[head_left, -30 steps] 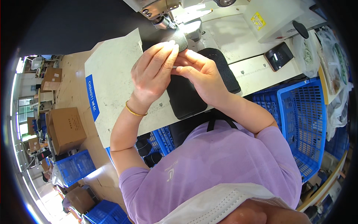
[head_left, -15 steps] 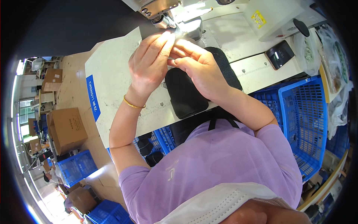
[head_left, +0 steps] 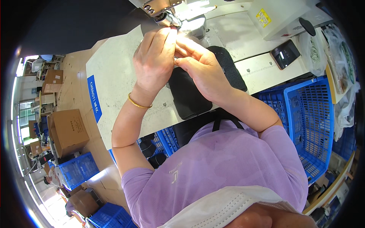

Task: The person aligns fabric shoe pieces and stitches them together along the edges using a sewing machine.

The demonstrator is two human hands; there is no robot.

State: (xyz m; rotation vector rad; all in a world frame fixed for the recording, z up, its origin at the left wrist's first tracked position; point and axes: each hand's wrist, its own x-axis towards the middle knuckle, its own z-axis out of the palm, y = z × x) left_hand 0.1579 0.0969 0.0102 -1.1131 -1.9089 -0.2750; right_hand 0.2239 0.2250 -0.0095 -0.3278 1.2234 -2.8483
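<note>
My left hand (head_left: pixel 154 60) is close under the metal head of a sewing machine (head_left: pixel 167 17), its fingers bent and pressed together. Beside it, my right hand (head_left: pixel 205 74) has thumb and fingers drawn into a pinch, the fingertips meeting the left hand's. Whatever the fingers hold is hidden behind them. A dark edge (head_left: pixel 147 29) shows beyond the left fingers; I cannot make out what it belongs to. Below the hands lies a smooth black rounded pad (head_left: pixel 189 97), partly under my right hand. Another black pad, with a textured surface (head_left: pixel 232 70), lies to the right of that hand.
The pale machine table (head_left: pixel 114 72) carries a ruler strip along its near side. A phone (head_left: pixel 285 55) and a clear plastic bag (head_left: pixel 312 55) are at the right. Blue crates (head_left: pixel 310 125) stand below the table. Cardboard boxes (head_left: pixel 68 131) stand on the floor at left.
My left hand has moved slightly away from me, closer to the machine head, with its wrist turned a little. My right hand has hardly moved. Both black pads stay in place.
</note>
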